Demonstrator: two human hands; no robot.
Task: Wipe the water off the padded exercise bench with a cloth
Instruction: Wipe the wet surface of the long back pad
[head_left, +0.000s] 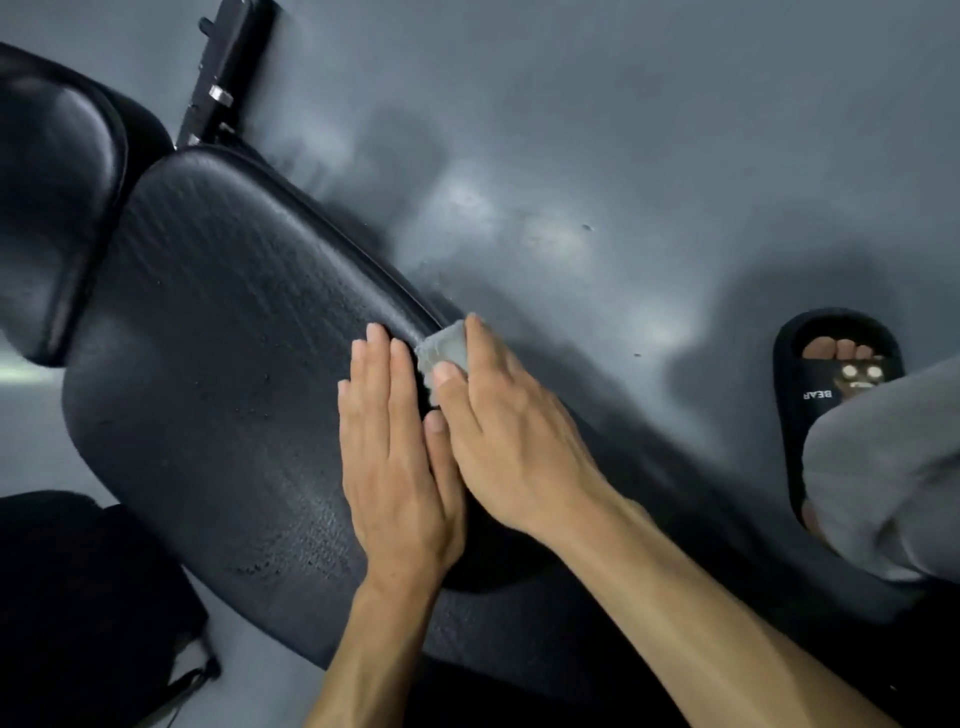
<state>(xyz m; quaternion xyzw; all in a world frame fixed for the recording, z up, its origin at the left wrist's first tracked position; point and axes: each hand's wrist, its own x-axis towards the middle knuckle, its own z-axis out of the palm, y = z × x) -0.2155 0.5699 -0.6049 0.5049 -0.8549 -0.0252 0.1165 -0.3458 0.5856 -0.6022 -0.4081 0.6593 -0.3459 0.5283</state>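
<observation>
Grey crumpled cloth (445, 349) pinched by right hand (511, 441) on pebbled black bench (218, 322); left hand (395, 452) flat, fingers (376, 364) straight.

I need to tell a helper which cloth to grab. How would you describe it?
Find the long black padded bench on the grey floor. At its right edge, the right hand grips a small folded cloth, the only pale grey thing on the dark pad.

2 hands (395, 462), 1 cloth (447, 351), 2 bench pads (218, 322), 1 slipper (826, 400)
</observation>
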